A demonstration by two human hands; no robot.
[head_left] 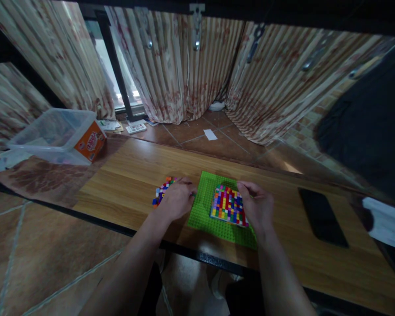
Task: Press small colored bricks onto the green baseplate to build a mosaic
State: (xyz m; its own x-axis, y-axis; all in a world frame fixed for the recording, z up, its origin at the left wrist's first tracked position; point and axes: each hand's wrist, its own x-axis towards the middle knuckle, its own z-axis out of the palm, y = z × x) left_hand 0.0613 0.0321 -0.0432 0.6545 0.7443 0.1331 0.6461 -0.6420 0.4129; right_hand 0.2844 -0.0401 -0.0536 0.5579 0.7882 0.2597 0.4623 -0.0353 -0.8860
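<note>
A green baseplate [206, 206] lies on the wooden table [131, 175]. On it sits a square block of many coloured small bricks [228, 204]. My right hand [257, 205] rests at the block's right edge, fingers curled over its far corner. My left hand [178, 196] lies at the baseplate's left edge, fingers curled, partly covering a pile of loose coloured bricks [162, 191]. What the left fingers hold, if anything, is hidden.
A black phone [321, 216] lies on the table to the right. A clear plastic box with an orange label [57, 136] stands at the far left. Papers [136, 127] lie on the tiled floor by the curtains. White cloth [386, 221] sits at the right edge.
</note>
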